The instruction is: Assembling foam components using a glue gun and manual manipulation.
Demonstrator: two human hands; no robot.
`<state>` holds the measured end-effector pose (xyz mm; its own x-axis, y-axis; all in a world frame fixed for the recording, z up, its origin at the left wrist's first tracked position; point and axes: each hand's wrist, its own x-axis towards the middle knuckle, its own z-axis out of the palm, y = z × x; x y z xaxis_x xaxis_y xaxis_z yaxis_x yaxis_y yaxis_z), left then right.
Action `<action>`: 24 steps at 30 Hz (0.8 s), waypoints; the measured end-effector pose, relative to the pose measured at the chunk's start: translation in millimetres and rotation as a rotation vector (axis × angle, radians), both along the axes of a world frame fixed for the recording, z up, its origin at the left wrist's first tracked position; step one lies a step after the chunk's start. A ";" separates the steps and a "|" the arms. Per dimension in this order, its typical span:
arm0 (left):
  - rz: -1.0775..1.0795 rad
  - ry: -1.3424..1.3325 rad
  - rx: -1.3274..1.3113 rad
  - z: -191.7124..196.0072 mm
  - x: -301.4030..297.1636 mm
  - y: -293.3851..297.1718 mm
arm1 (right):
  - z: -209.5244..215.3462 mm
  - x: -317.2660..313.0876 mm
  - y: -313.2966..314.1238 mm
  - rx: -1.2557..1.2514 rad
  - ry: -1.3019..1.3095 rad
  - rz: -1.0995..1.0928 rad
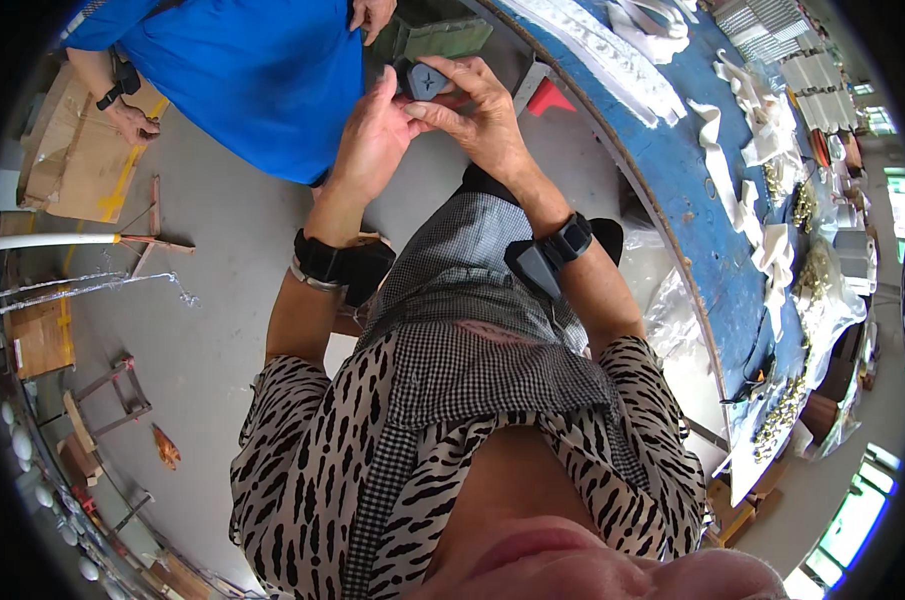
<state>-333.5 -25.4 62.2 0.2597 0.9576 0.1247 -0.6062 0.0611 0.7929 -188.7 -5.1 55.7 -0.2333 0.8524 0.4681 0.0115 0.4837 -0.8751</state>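
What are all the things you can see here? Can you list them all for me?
small grey part: one, dark grey with a cross-shaped slot, held between both hands
blue table: one, curved edge, right side
white pieces: many, strewn on the table
brass-coloured bits: heaps, near the table's lower edge
red wedge: one, by the table edge
cardboard: brown sheets, floor at left
person in blue: one, top left
wristbands: two, black, one on each wrist
left hand: gripping the part
right hand: gripping the part
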 end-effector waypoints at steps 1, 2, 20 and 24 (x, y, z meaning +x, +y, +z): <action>-0.014 -0.026 0.043 -0.1 0.9 0.2 | -1.2 -1.2 1.2 -0.001 0.010 -0.016; 0.007 0.019 -0.005 -0.7 2.0 0.6 | -1.7 -2.7 3.1 0.131 -0.120 -0.083; 0.228 0.268 -0.052 -11.7 -32.2 37.3 | -2.0 55.5 -28.4 -0.087 -0.224 -0.132; 0.213 0.260 -0.017 -16.2 -28.5 42.6 | 1.2 78.5 -32.9 -0.055 -0.201 -0.165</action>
<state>-362.0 17.3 46.0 0.0745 0.9951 0.0643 -0.3843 -0.0309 0.9227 -110.1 -38.0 57.0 -0.1724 0.9096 0.3781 0.2626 0.4124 -0.8723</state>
